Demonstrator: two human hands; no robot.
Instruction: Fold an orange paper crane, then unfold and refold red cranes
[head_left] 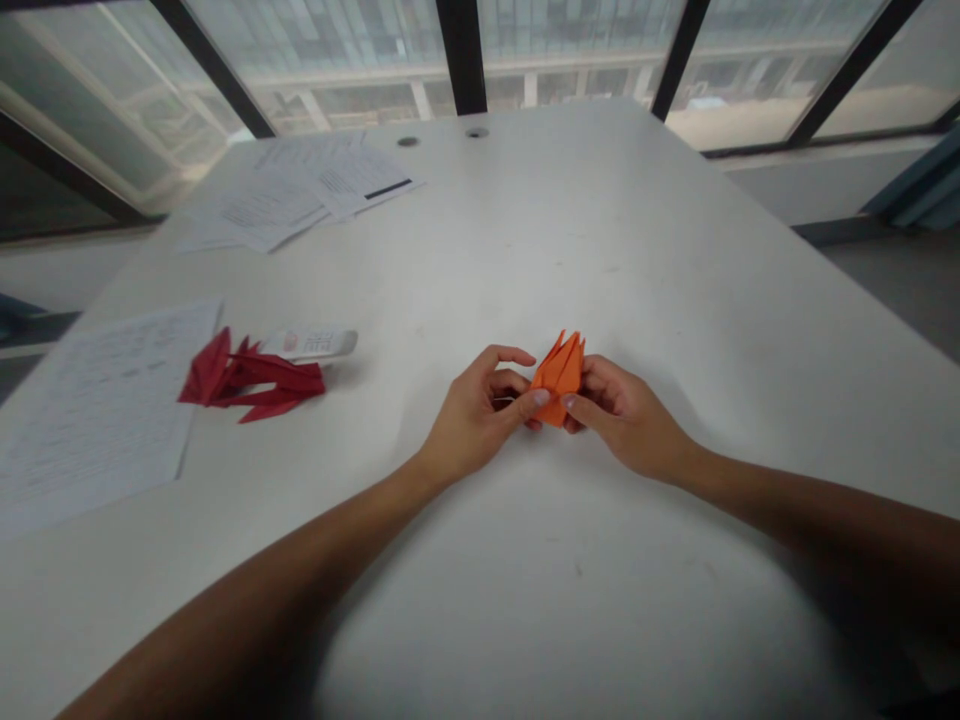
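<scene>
Head: both hands (469, 420) (628, 418) around orange paper (559, 378)

The tabletop (600, 250) lay open ahead and right; beyond the left hand (472, 420), red folds (251, 380), tube (311, 344) and sheets (97, 410) blocked passage.

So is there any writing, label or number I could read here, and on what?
Nothing can be read.
Printed sheet at the near left: lines of text, too blurred.
Loose printed sheets at the far side: text and a dark bar, too small.
White tube behind the red folded paper: reddish mark, unreadable.
Orange folded paper: no print shows.
</scene>
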